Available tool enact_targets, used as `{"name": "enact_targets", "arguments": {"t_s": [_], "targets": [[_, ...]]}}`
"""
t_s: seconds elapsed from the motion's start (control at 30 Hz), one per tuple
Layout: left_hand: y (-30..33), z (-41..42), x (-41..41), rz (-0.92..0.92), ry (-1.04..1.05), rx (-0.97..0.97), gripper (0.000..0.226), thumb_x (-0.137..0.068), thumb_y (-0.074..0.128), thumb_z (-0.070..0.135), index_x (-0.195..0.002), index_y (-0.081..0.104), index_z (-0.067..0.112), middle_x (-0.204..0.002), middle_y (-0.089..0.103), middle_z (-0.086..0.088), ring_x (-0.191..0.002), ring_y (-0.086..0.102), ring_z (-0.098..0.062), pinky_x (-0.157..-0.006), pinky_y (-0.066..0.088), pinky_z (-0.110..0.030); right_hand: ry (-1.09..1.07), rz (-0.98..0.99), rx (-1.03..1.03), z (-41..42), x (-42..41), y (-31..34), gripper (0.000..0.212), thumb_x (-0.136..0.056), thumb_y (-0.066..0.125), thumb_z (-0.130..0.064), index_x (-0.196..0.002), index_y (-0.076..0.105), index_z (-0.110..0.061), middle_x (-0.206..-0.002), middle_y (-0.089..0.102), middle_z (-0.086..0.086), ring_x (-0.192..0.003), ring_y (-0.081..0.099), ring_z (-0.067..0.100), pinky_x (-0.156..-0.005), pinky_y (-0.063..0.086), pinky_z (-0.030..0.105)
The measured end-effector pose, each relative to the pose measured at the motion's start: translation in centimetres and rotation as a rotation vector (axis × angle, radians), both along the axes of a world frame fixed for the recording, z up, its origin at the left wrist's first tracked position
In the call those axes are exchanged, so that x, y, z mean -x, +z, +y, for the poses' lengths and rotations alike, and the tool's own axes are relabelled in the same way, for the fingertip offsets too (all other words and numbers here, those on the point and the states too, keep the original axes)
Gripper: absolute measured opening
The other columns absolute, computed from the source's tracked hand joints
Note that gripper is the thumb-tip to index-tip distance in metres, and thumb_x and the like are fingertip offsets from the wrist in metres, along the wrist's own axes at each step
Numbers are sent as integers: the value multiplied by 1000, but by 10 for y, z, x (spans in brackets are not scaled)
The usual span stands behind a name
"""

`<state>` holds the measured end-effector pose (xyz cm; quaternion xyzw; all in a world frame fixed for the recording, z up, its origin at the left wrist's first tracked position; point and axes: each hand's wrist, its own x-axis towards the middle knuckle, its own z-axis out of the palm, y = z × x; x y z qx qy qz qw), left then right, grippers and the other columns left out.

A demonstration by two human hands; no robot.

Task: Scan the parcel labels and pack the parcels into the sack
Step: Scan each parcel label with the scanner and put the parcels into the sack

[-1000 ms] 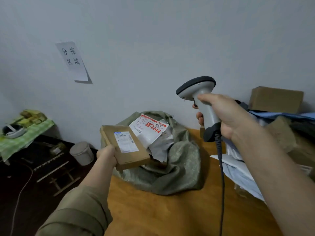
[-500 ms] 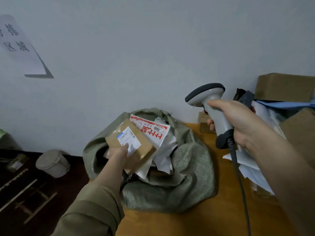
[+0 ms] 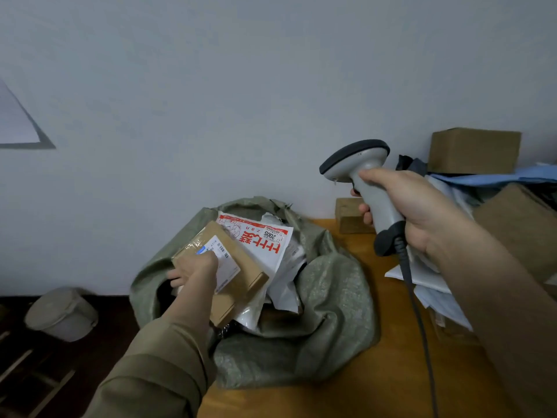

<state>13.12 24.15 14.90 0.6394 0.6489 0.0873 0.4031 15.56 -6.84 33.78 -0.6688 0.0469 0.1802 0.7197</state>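
Bare grey wall behind a wooden table (image 3: 346,396), whose left edge drops to a dark floor. The green sack (image 3: 328,300) slumps at that edge, mouth open toward 11 o'clock, a red-and-white mailer (image 3: 262,239) and other white packets jutting from it. The left hand (image 3: 196,271) grips a flat brown parcel (image 3: 241,276), thumb on its white label, fingers curled beneath; the parcel hangs tilted over the sack mouth, overlapping the mailer. At 2 o'clock the right hand (image 3: 404,206) is wrapped round the handle of the scanner (image 3: 361,182), head aimed left and raised clear of the sack. More parcels are heaped at 3 o'clock.

Risks, as judged: the sack looks full near its mouth, so the parcel may ride on the mailer and slide out over the table edge to the floor. The mouth's near lip is hidden by the arm and possibly folded in, which would block entry. The scanner cord (image 3: 419,312) trails across the table and could snag.
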Motion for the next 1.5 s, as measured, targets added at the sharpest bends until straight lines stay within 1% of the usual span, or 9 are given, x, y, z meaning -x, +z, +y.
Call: {"name": "enact_targets", "arguments": {"t_s": [0.23,0.5,0.63,0.77,0.9,1.03,1.13,1.27,1.5], "targets": [[37,-89,-27,-62,-68,-81,48,-92,61,22,-135,46,9,-149,26,-19,-136,26,-36,-111,22,-42,-92,-49,-47,-83,13,17,21,-95,62,-23,-106,60,-6,-89,61,12,-52,56,12,-47,47,23],[81,-262,-60,-129,-282,-107,46,-89,57,20,-131,51,3,-148,27,-22,-134,30,-39,-112,24,-42,-257,-127,-58,-262,37,37,17,-95,62,-25,-96,61,-8,-81,60,10,-51,55,13,-49,44,24],[101,-367,-77,-156,-449,-136,44,-89,54,21,-127,54,-1,-138,41,-26,-128,39,-39,-107,37,-41,-350,-126,-59,-371,47,43,18,-94,63,-27,-99,61,-10,-83,60,7,-52,55,11,-47,45,23],[108,-463,-101,-243,-696,-16,59,-87,60,32,-136,46,2,-137,46,-23,-118,50,-42,-94,48,-46,-452,-162,-52,-454,46,43,15,-95,62,-23,-92,60,-8,-77,57,6,-49,54,10,-44,44,22],[109,-534,-110,-264,-871,261,77,-92,64,33,-151,23,7,-152,32,-17,-134,39,-40,-107,40,-49,-397,-154,-42,-495,35,37,18,-95,62,-23,-97,63,-5,-76,58,7,-49,54,11,-45,44,23],[103,-563,-122,-72,-1027,384,83,-84,67,55,-146,35,10,-138,46,-17,-123,47,-39,-103,42,-51,-368,-125,-73,-513,20,26,16,-94,64,-24,-97,64,-7,-80,61,6,-49,56,10,-45,45,23],[97,-570,-139,-38,-1034,446,65,-87,68,44,-133,44,5,-107,55,-13,-94,54,-32,-90,43,-45,-356,-120,-59,-524,8,19,18,-94,64,-21,-103,63,-6,-89,62,9,-49,56,10,-46,45,23],[91,-560,-159,60,-1017,511,88,-75,78,45,-142,31,13,-135,40,-20,-123,41,-45,-98,37,-61,-371,-133,0,-539,-15,18,20,-94,62,-20,-107,63,-4,-94,63,10,-50,56,10,-46,45,23],[107,-524,-136,10,-944,460,78,-66,83,45,-125,45,11,-118,52,-17,-109,52,-41,-93,47,-54,-273,-117,-83,-522,-52,20,3,-91,62,-11,-91,61,-8,-86,62,12,-50,53,11,-46,43,23]]}}
